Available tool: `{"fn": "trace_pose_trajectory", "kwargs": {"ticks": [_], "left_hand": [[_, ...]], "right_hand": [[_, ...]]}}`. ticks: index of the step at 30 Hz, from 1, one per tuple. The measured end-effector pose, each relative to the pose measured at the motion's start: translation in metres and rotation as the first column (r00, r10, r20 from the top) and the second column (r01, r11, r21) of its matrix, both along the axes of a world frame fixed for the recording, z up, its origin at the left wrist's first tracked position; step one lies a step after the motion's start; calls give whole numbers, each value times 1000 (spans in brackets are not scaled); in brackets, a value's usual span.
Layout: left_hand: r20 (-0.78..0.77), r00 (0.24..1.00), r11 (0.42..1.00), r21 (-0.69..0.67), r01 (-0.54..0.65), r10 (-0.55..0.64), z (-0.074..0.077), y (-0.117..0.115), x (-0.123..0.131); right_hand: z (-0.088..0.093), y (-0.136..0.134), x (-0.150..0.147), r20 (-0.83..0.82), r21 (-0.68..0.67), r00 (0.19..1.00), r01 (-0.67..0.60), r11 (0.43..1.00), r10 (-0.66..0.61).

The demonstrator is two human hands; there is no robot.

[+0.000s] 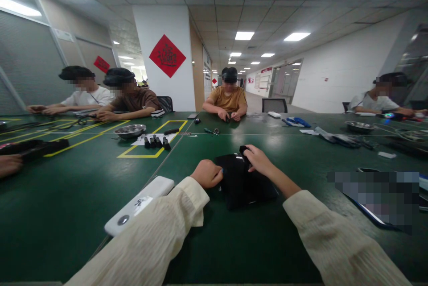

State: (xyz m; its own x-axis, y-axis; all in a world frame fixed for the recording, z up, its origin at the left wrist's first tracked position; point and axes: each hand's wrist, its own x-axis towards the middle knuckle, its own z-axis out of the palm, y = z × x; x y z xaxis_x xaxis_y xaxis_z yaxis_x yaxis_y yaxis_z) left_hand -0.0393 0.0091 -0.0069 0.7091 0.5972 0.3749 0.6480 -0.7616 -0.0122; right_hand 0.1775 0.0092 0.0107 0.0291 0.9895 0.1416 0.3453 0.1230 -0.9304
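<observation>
A glossy black flat piece [239, 190], perhaps a panel or a folded sheet, lies on the green table in front of me. At its left edge, my left hand [206, 173] is closed with the fingers bent. A speck of blue shows by its fingertips, but what they pinch is hidden. My right hand [259, 160] is above the far right part of the black piece. Its fingers are wrapped round a small dark black object [244, 149], whose kind I cannot make out.
A white device [140, 205] lies beside my left forearm. Further left are a metal bowl [130, 130] and several black cylinders [157, 142] near yellow tape. Pliers [210, 131] are ahead. A blurred tablet-like thing [377, 196] is right. Co-workers [227, 98] sit around the table.
</observation>
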Motion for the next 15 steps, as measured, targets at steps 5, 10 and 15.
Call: {"fn": "trace_pose_trajectory", "kwargs": {"ticks": [5, 10, 15], "left_hand": [[35, 990, 991, 11, -135, 134, -3, 2, -1], [150, 981, 992, -42, -117, 122, -3, 1, 0], [240, 940, 965, 39, -258, 242, -1, -1, -1]], "right_hand": [[4, -4, 0, 167, -44, 986, 2, 999, 6], [4, -5, 2, 207, -10, 978, -26, 1000, 28], [8, 1, 9, 17, -130, 992, -124, 984, 127]]}}
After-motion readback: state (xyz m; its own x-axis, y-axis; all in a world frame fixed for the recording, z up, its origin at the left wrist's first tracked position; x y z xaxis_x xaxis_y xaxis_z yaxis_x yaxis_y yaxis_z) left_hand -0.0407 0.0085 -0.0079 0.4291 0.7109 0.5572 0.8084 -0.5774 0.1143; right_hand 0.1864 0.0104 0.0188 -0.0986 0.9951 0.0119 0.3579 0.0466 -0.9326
